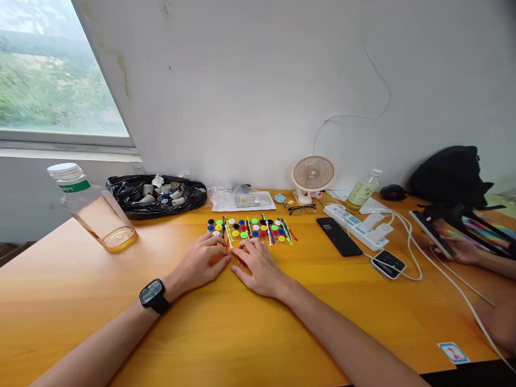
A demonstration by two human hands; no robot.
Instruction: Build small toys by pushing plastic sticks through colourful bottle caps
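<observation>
Left hand point(203, 258) and right hand point(258, 267) side by side, fingers bent, at near side of small discs point(236, 234) and sticks point(270, 231), laid out toward tabletop point(226, 333) far edge, around mid-width. Can't tell how far either grip is open or whether it holds anything. Light fingertip contact, wrists low, probably best; avoids nudging neighbours.
</observation>
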